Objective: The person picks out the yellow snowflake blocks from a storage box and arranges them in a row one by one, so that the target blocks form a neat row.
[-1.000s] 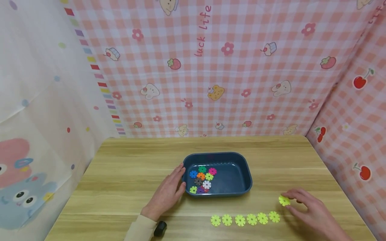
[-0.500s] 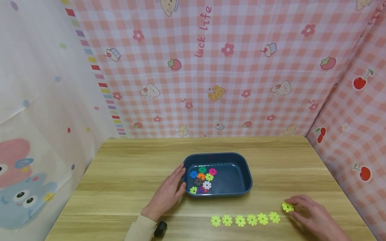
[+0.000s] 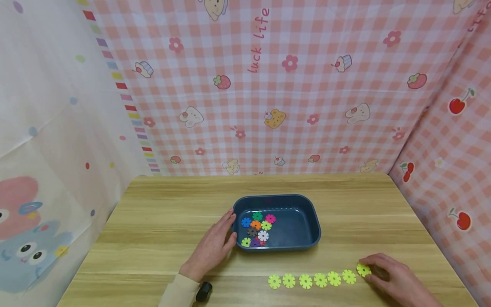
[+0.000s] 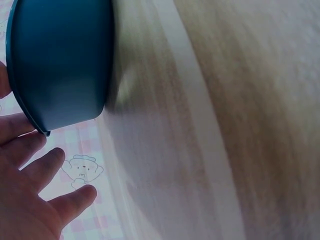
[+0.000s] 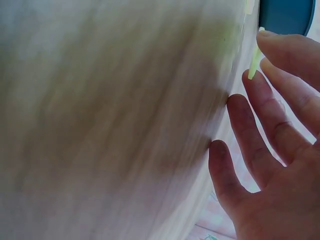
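A yellow notched interlocking disc [image 3: 363, 269] is pinched between the thumb and fingers of my right hand [image 3: 397, 277], at the right end of a row of several matching discs [image 3: 320, 279]. In the right wrist view that pinched disc [image 5: 255, 62] appears edge-on, tilted close over the tabletop, while the other fingers spread out with tips near the wood. My left hand [image 3: 210, 249] rests its fingers along the left side of a dark blue tray [image 3: 295, 226]. The left wrist view has extended fingertips at the rim of the tray [image 4: 65, 65].
Inside the tray, at its left, lie several notched discs of mixed colours, among them a white disc [image 3: 263, 235] and a blue disc [image 3: 246, 222]. Everything stands on a wooden table [image 3: 172, 213]. Patterned cloth [image 3: 268, 94] hangs behind and at both sides.
The right hand has brought the yellow disc down and toward the row, close to its right end. The left hand and the tray have stayed put.
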